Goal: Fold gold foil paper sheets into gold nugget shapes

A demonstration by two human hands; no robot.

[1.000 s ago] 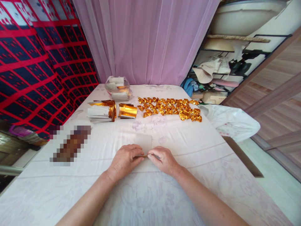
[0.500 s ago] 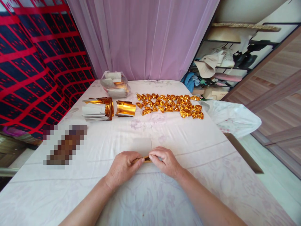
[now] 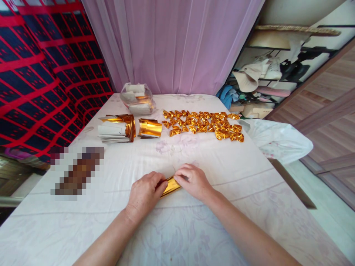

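Note:
A narrow folded strip of gold foil paper [image 3: 170, 186] lies on the white cloth in front of me. My left hand [image 3: 145, 194] pinches its left end and my right hand [image 3: 193, 181] pinches its right end, fingers pressed on the fold. Farther back, several folded gold pieces [image 3: 203, 125] lie spread in rows. To their left stand a curled gold sheet [image 3: 149, 128] and a stack of gold and white sheets [image 3: 115, 129].
A clear plastic bag of paper [image 3: 137, 99] sits at the back by the pink curtain [image 3: 172, 40]. A white plastic bag [image 3: 274, 140] lies at the table's right edge. A blurred patch [image 3: 77, 171] is at the left. Shelves with clutter stand at the right.
The flat pale sheet has been folded toward me into a narrow strip, and its gold side now shows between my fingers. Both hands stayed close together.

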